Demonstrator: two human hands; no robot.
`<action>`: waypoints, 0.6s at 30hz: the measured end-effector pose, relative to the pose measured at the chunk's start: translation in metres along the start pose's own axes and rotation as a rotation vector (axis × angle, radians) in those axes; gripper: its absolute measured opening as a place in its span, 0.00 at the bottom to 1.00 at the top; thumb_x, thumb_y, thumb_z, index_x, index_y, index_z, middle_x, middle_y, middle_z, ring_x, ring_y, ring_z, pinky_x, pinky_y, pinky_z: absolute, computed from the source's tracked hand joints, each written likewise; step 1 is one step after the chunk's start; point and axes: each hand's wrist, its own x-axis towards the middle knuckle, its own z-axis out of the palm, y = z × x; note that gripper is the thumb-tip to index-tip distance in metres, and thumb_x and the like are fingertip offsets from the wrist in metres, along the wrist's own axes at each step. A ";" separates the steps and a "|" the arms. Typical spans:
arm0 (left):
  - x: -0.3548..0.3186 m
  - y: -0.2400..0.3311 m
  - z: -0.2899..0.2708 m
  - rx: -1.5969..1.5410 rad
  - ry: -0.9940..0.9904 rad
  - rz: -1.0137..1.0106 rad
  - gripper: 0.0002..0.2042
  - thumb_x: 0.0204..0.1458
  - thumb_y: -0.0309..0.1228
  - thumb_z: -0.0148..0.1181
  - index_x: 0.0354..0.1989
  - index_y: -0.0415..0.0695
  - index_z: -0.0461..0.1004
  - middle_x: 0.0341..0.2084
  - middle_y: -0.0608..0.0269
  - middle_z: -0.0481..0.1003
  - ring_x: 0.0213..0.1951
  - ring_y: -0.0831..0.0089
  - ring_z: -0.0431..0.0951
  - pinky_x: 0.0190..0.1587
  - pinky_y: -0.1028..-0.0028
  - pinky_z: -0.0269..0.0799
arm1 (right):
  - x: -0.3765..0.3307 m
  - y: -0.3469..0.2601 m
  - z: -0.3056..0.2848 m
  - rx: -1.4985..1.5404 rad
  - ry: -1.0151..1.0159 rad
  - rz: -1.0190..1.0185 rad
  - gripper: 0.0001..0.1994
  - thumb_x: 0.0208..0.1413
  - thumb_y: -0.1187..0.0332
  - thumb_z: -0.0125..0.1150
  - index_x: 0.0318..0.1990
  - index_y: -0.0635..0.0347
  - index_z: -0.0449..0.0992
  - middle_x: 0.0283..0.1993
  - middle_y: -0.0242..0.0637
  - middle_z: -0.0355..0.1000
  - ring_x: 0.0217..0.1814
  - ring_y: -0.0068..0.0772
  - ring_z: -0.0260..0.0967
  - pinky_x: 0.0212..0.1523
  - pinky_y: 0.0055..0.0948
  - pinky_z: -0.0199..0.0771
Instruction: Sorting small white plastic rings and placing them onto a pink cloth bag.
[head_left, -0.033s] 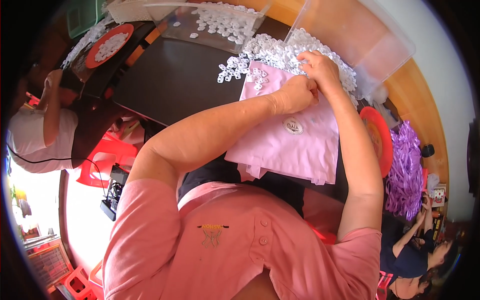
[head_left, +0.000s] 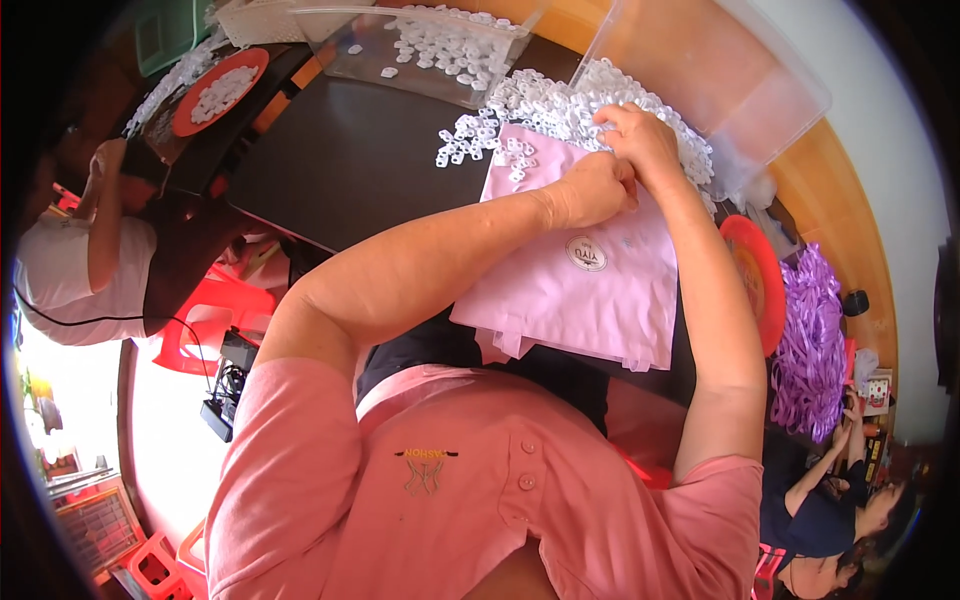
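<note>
A pink fabric bag (head_left: 590, 310) with a round white label lies flat across the table edge in front of me. Over its upper part, my left hand (head_left: 595, 188) is closed with the fingers curled together; what it holds, if anything, is hidden. Just beyond and touching or nearly touching it, my right hand (head_left: 642, 143) has bent fingers, also closed around something I cannot make out. Beneath and behind the right hand spreads a heap of small white plastic pieces (head_left: 545, 100). A few more white pieces (head_left: 516, 155) rest on the bag's far left corner.
A clear plastic bin (head_left: 340, 65) with white pieces stands far left; another clear bin (head_left: 740, 80) leans far right. A red plate (head_left: 752, 285) and purple ribbons (head_left: 808, 345) are at right. At left sit a person (head_left: 85, 270) and an orange plate of pieces (head_left: 185, 118).
</note>
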 end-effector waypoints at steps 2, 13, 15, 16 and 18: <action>0.000 0.003 0.000 0.039 -0.041 -0.110 0.06 0.40 0.29 0.62 0.25 0.40 0.78 0.26 0.51 0.78 0.33 0.59 0.79 0.39 0.65 0.72 | 0.004 0.001 0.002 -0.001 -0.019 -0.004 0.08 0.49 0.67 0.56 0.37 0.47 0.79 0.39 0.35 0.75 0.41 0.44 0.74 0.40 0.42 0.72; 0.000 0.006 0.001 0.081 -0.060 -0.040 0.06 0.40 0.29 0.62 0.25 0.40 0.78 0.27 0.52 0.78 0.34 0.58 0.78 0.41 0.65 0.72 | 0.006 0.004 0.007 0.016 0.019 0.006 0.07 0.46 0.68 0.60 0.35 0.49 0.78 0.36 0.36 0.73 0.37 0.43 0.72 0.39 0.38 0.71; -0.001 0.005 0.000 0.101 -0.074 -0.022 0.06 0.40 0.29 0.62 0.25 0.40 0.78 0.27 0.52 0.78 0.35 0.58 0.78 0.41 0.65 0.72 | 0.005 -0.001 -0.001 0.115 -0.078 0.000 0.08 0.44 0.68 0.61 0.35 0.50 0.79 0.34 0.37 0.74 0.35 0.41 0.72 0.37 0.37 0.71; -0.002 0.003 0.001 0.117 -0.071 0.011 0.07 0.42 0.28 0.61 0.27 0.38 0.77 0.25 0.54 0.77 0.32 0.63 0.77 0.39 0.67 0.71 | 0.006 -0.006 -0.006 0.114 -0.079 -0.001 0.08 0.44 0.68 0.61 0.35 0.50 0.79 0.34 0.37 0.74 0.35 0.41 0.72 0.37 0.37 0.71; -0.002 -0.001 0.003 0.134 -0.067 0.042 0.07 0.43 0.27 0.60 0.28 0.35 0.76 0.23 0.55 0.76 0.30 0.68 0.76 0.36 0.70 0.71 | 0.008 -0.016 -0.011 0.168 -0.205 0.022 0.10 0.44 0.66 0.60 0.36 0.47 0.80 0.40 0.39 0.77 0.43 0.42 0.74 0.42 0.40 0.72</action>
